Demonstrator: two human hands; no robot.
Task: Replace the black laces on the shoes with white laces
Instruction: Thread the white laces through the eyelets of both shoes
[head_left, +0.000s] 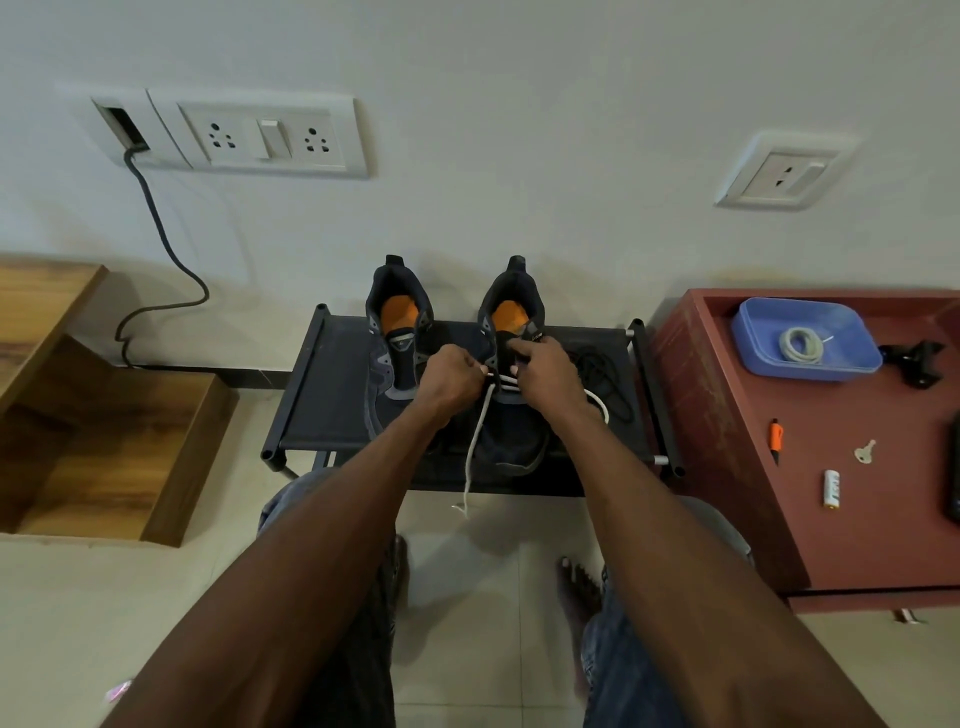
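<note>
Halfway-ish: black laces (605, 374) already off, dumped beside the right shoe (511, 374). Left hand (452, 376) pinching white lace (480, 421), right hand (548, 371) gripping the eyelets. Left shoe (397, 353) bare yet.

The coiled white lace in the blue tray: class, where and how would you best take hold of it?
Pinch the coiled white lace across its bundled loops from above. It lies flat in the open-topped blue tray on the red cabinet, whose raised walls block a sideways approach. The thin end sticking out to its right would likely unravel the coil if pulled.
</note>
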